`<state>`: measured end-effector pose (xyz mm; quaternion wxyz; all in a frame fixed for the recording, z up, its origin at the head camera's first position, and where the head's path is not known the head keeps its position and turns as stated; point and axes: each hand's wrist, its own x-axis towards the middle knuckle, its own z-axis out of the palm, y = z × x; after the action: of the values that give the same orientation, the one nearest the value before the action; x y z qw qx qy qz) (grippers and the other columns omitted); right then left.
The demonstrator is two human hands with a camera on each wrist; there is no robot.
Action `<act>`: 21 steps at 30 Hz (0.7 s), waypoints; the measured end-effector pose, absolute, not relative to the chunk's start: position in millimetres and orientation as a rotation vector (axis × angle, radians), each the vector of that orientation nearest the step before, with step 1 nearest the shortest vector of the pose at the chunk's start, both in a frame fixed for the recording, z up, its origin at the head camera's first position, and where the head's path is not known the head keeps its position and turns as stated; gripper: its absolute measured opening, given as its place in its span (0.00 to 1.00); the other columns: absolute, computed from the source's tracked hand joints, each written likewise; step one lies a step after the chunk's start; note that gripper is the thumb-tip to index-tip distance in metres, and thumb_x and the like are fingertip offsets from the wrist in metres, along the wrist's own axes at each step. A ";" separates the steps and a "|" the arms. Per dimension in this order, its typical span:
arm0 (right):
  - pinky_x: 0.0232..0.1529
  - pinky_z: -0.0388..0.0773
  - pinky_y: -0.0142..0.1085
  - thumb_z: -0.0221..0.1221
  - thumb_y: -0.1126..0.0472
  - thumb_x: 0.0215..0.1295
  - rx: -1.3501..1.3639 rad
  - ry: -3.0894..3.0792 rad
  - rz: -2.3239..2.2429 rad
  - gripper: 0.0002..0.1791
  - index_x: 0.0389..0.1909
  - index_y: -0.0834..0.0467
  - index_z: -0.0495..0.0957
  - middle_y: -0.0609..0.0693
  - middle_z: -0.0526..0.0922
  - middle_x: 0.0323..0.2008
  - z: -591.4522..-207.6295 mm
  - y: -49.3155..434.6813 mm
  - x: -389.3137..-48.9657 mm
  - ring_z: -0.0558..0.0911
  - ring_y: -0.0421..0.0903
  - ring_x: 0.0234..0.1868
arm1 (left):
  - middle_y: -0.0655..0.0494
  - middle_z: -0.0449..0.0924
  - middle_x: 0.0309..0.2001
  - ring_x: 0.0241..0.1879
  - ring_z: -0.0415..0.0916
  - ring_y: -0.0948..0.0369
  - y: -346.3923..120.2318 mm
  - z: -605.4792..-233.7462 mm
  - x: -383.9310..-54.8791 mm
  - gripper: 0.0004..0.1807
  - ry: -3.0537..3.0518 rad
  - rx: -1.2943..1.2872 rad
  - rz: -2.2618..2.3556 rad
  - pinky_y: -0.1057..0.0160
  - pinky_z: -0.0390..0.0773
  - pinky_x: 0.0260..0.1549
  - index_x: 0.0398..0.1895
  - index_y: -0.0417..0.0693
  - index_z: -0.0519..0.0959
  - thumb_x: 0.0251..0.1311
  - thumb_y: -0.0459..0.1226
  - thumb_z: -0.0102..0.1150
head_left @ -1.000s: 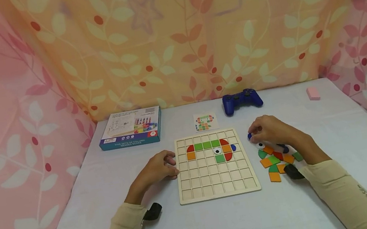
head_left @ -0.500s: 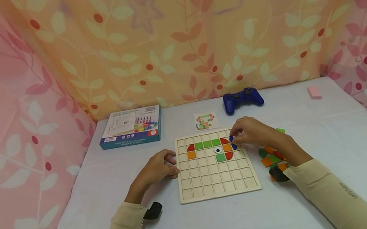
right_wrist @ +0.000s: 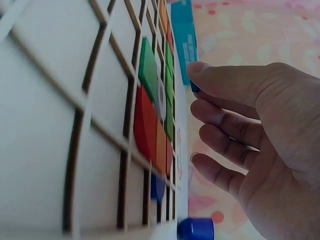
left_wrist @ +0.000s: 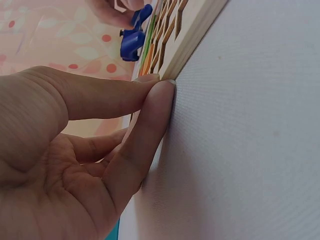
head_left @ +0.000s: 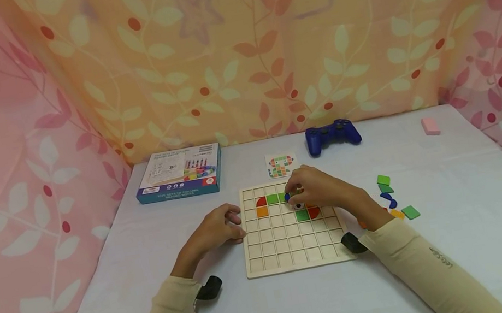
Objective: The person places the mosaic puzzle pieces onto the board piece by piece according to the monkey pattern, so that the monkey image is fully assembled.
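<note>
A blue piece (head_left: 287,197) is pinched between thumb and fingertip of the right hand (head_left: 313,186), above the far rows of the board (head_left: 283,246), which lies mid-bench (head_left: 277,310). The board's left edge is gripped by the left hand (head_left: 219,227). A placing step appears to be in hand; judging by the card (head_left: 282,164) toward the bench's far edge, the blue piece should next be moved left, aligned beside the orange piece (head_left: 262,211) and lowered there.
</note>
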<state>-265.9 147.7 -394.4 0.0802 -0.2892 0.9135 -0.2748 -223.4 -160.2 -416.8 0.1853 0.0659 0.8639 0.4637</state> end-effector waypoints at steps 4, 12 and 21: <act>0.62 0.78 0.48 0.71 0.58 0.69 -0.903 2.714 -0.819 0.11 0.48 0.57 0.90 0.47 0.86 0.46 -396.6 134.7 -266.0 0.78 0.49 0.55 | 0.46 0.78 0.50 0.40 0.81 0.56 -159.9 -416.7 -223.1 0.31 2.437 0.187 1.305 0.63 0.88 0.43 0.68 0.38 0.74 0.61 0.30 0.72; 0.64 0.77 0.49 0.71 0.58 0.68 -1.004 2.671 -0.801 0.11 0.47 0.58 0.90 0.47 0.87 0.44 -399.6 109.6 -266.6 0.80 0.47 0.50 | 0.45 0.78 0.50 0.40 0.81 0.55 -159.6 -417.8 -222.3 0.31 2.414 0.196 1.324 0.63 0.88 0.42 0.68 0.37 0.73 0.61 0.28 0.72; 0.59 0.76 0.43 0.72 0.57 0.67 -1.142 2.712 -0.641 0.12 0.48 0.58 0.91 0.46 0.87 0.41 -404.8 82.9 -269.6 0.79 0.45 0.47 | 0.44 0.78 0.50 0.40 0.81 0.57 -161.6 -416.3 -223.2 0.31 2.398 0.218 1.325 0.64 0.88 0.42 0.67 0.35 0.73 0.62 0.29 0.71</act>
<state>-269.6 82.9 -404.8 0.0648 -0.3784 0.8986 -0.2125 -223.2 -161.6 -416.3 0.1952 0.0779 0.8557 0.4729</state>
